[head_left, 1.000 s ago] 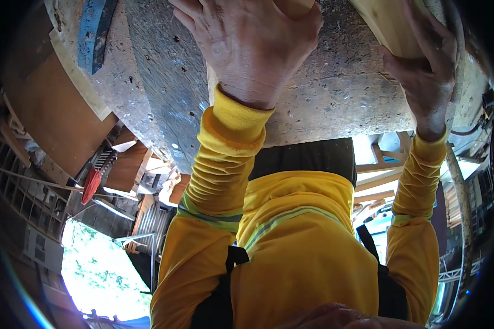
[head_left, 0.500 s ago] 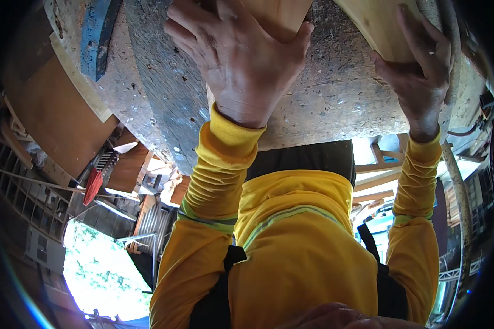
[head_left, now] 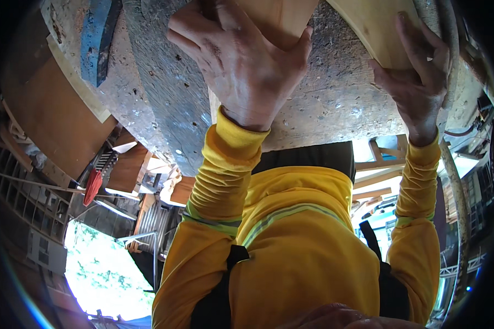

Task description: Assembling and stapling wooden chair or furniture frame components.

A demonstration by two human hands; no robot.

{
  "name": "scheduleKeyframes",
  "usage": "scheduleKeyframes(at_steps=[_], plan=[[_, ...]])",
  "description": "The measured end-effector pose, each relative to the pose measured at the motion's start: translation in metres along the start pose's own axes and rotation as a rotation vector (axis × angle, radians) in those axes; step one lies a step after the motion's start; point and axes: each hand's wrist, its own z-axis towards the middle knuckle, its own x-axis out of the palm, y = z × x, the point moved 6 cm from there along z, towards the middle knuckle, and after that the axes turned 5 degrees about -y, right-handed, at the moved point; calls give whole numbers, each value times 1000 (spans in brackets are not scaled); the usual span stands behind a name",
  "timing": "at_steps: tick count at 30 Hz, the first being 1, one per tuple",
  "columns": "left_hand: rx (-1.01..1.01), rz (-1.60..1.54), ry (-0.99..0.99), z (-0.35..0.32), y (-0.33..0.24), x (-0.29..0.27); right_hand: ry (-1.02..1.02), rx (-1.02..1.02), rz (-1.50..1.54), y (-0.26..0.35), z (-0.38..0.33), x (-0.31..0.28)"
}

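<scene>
My left hand (head_left: 244, 68) is closed over a light wooden board (head_left: 285, 22), its thumb along the right edge and its fingers curled on the other side. A pale strip of wood shows below the palm, beside the wrist. To the right, my right hand (head_left: 417, 77) grips the near end of a second pale wooden piece (head_left: 376, 30), thumb on one side and fingers on the other. Both pieces lie on a worn, paint-spotted workbench (head_left: 335, 104), apart from each other. Their far ends run out of the picture at the top.
A blue curved bar (head_left: 97, 46) lies on the bench at the far left. Beyond the bench's left side are a brown panel (head_left: 57, 93) and a saw with a red handle (head_left: 93, 186). A pole (head_left: 456, 192) stands at the right, below the bench edge.
Both hands and the wooden pieces sit slightly lower in the picture, as does the blue bar. The grips look the same.
</scene>
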Motion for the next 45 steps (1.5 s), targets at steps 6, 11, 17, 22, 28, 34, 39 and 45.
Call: scheduleKeyframes(at_steps=[6, 11, 17, 22, 28, 34, 39, 45], plan=[[30, 78, -20, -1, -5, -4, -28, 80, 100, 5, -2, -2], [15, 31, -50, -5, 1, 1, -111, -56, 80, -7, 0, 6], [47, -13, -63, 3, 5, -1, -126, -112, 155, -24, -6, -4], [18, -48, -30, 17, -6, -12, -226, -115, -170, 2, 22, -28], [128, -25, -12, 38, -18, -18, -262, -151, 49, -4, 49, -2], [132, -117, 2, 42, -17, -11, -177, -165, 197, -17, 55, 7], [113, -131, 6, 42, -18, -17, -48, -77, 169, -2, 60, -7], [78, -96, 5, 44, -21, -23, -123, -402, -52, 49, 71, -4]])
